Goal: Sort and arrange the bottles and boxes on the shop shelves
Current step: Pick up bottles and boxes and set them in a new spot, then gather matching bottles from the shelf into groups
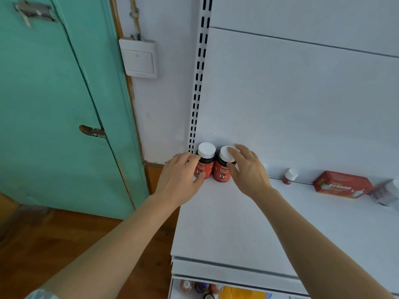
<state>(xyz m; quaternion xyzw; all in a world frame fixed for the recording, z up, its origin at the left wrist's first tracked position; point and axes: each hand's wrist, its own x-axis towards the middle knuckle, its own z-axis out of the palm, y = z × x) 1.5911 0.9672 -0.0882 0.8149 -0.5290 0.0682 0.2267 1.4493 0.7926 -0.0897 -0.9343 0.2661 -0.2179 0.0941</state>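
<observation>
White shelf (pixel 226 223): two red Fe bottles (pixel 204 162), one red box (pixel 343 184)

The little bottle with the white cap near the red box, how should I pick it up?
Pinch the small bottle around its white cap from above or the front. It stands upright against the back wall, apart from the red box, so those sides are free.

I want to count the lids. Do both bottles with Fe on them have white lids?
Yes, the left Fe bottle and the right Fe bottle each wear a white lid, standing side by side at the back corner of the white shelf.
</observation>
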